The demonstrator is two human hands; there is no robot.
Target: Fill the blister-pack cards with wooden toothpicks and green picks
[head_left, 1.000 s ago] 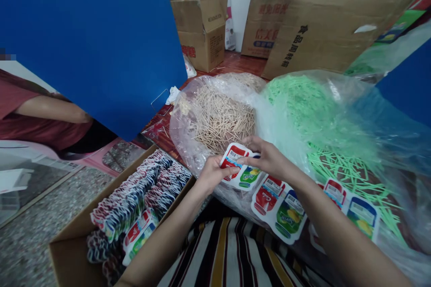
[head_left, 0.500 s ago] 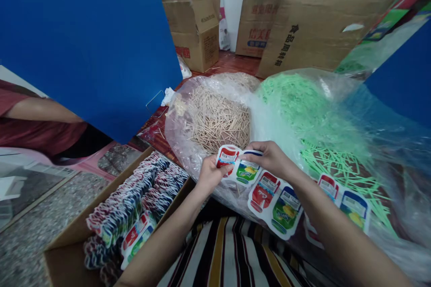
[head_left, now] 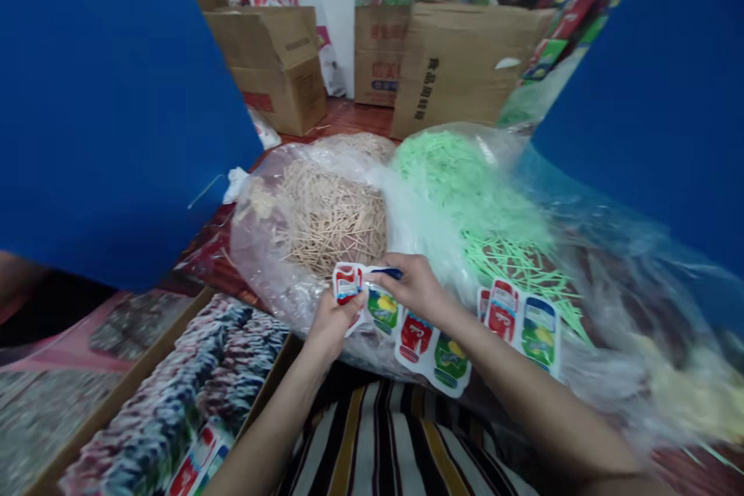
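Observation:
My left hand (head_left: 331, 322) and my right hand (head_left: 410, 287) both pinch one printed packet (head_left: 365, 296) with a red cell and a green cell. The left thumb lies on the red cell, the right fingers grip its top edge. Just below, another red-and-green packet (head_left: 433, 349) rests on the plastic beside my right wrist. A third packet (head_left: 520, 322) lies further right on the bag. Behind the hands, a clear bag holds wooden sticks (head_left: 325, 217), and next to it one holds green sticks (head_left: 470, 194).
An open cardboard box (head_left: 145, 411) at lower left holds several rows of stacked packets. Brown cartons (head_left: 279, 66) stand at the back. Blue panels (head_left: 105, 93) cover both upper sides. Striped cloth (head_left: 384, 442) lies over my lap.
The view has swung right and blurred, so everything sits further left in frame. Both hands keep their hold on the same packet, now a little lower in view.

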